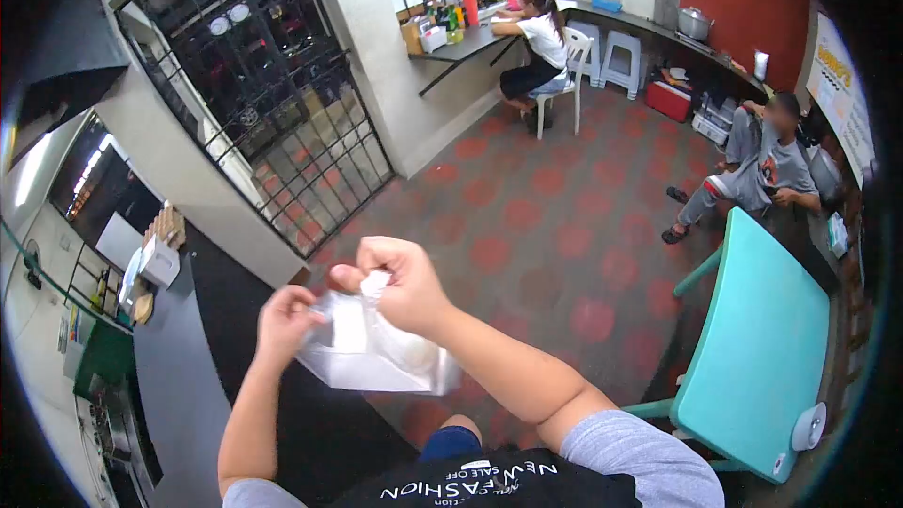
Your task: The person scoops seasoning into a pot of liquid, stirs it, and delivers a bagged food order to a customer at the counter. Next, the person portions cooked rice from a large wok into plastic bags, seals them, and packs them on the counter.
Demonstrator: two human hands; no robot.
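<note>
A whitish, see-through plastic bag point(381, 362) hangs in front of my body, with pale contents I cannot make out clearly. My right hand point(404, 287) is closed in a fist around the bag's gathered top, and a white crumpled bit pokes out by the thumb. On the bag's left side, the fingers of my left hand point(287, 325) pinch its edge. Both hands are held up above the floor, close together.
A turquoise table point(762, 348) stands at the right. On the left runs a dark counter point(179, 367) carrying egg trays point(165, 226). A barred gate point(273, 113) is ahead. One person point(541, 42) sits at the wall counter, another point(762, 165) beyond the table.
</note>
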